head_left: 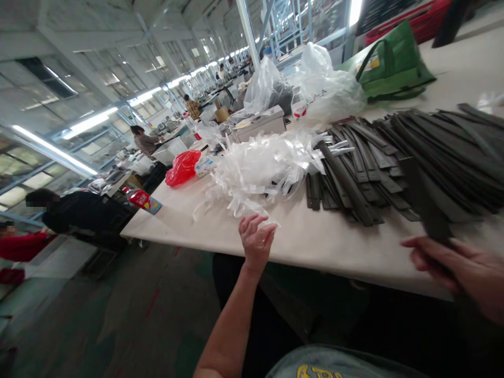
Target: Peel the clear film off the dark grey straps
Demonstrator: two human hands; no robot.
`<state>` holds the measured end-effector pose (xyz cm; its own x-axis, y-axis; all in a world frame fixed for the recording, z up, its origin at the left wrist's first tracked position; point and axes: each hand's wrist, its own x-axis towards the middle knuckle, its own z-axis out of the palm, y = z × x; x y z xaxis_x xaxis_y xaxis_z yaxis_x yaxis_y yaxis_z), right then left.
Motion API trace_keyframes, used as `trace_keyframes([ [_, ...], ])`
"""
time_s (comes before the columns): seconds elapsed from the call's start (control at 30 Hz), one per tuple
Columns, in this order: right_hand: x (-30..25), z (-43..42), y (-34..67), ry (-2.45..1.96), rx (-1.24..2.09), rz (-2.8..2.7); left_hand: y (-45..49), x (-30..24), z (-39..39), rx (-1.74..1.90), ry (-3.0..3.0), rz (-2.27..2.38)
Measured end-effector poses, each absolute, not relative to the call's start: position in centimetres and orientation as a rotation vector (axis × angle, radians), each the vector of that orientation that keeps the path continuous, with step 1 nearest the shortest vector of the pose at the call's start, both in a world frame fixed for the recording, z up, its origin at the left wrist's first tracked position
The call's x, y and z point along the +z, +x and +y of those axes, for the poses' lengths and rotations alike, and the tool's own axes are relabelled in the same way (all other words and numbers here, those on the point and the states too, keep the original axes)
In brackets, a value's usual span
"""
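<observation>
The right hand, lower right of the frame, grips a long, flat, dark grey strip between thumb and fingers. The left hand, lower centre, is half curled; blur leaves it unclear whether it pinches any plastic. Just beyond it, mid-frame, a tangled heap of translucent white plastic strips lies between that hand and a pale grey box. Dark grey strips in a broad pile cover the table at right. A green fabric bag, upper right, hides its contents; a crumpled red plastic bag sits left of the heap.
</observation>
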<state>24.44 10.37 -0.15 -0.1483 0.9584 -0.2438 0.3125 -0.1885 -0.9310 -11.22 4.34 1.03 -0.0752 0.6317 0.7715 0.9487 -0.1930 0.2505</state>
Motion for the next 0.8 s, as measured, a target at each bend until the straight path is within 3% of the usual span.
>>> trace_keyframes([
  [0.13, 2.4, 8.8, 15.7, -1.230, 1.762, -1.729, -8.7, -0.2, 1.4, -1.168, -1.892, -1.733],
  [0.43, 2.8, 10.3, 6.0, -1.007, 1.738, -2.005, -8.0, -0.8, -1.8, -1.212, -1.996, -1.882],
  [0.7, 3.7, 9.8, 6.6, -1.080, 1.487, -2.107, -6.9, 0.1, -2.2, -2.412, -1.698, -2.728],
  [0.8, 4.0, 9.5, 7.0, -1.096, 1.437, -2.136, -6.1, 0.3, -1.4, -2.658, -1.711, -2.889],
])
